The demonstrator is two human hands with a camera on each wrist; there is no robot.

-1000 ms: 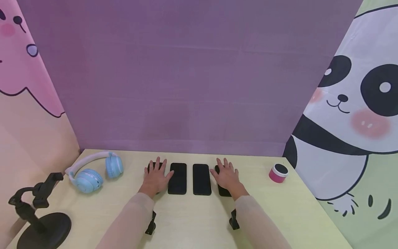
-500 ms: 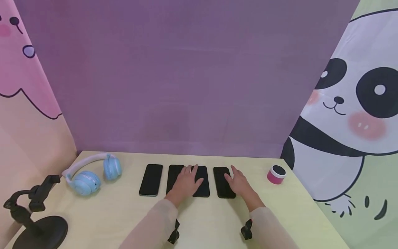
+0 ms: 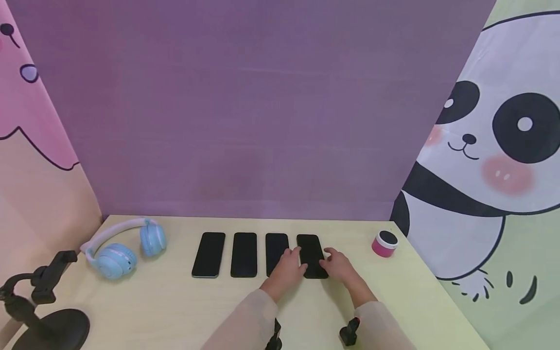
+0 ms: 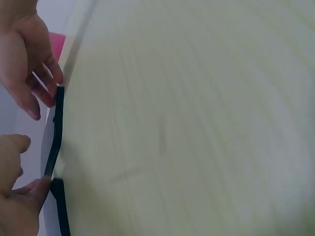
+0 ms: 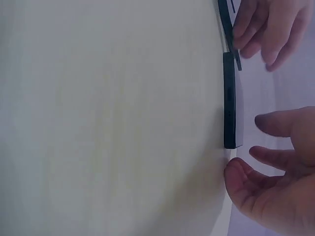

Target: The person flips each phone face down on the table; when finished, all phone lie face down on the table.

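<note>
A row of several black smartphones lies screen up on the table. At the row's right end is the rightmost phone (image 3: pixel 312 256), slightly tilted, with a hand on each side. My left hand (image 3: pixel 286 272) is over the lower right part of the third phone (image 3: pixel 276 248), its fingertips at the rightmost phone's left edge. My right hand (image 3: pixel 340 266) is at that phone's right edge, thumb over the edge and fingers loosely bent beside it. In the right wrist view, the right thumb (image 5: pixel 275 123) hovers above the rightmost phone (image 5: pixel 230 101). Neither hand curls round a phone.
Two more phones, the leftmost phone (image 3: pixel 208 255) and the second phone (image 3: pixel 244 255), lie to the left. Blue headphones (image 3: pixel 115 261) and a black stand (image 3: pixel 52 328) are at the table's left. A pink jar (image 3: pixel 385 244) with a white lid stands at the right.
The left hand has moved right along the row, from the leftmost phone to beside the rightmost one. The right hand has slid off the rightmost phone to its right edge.
</note>
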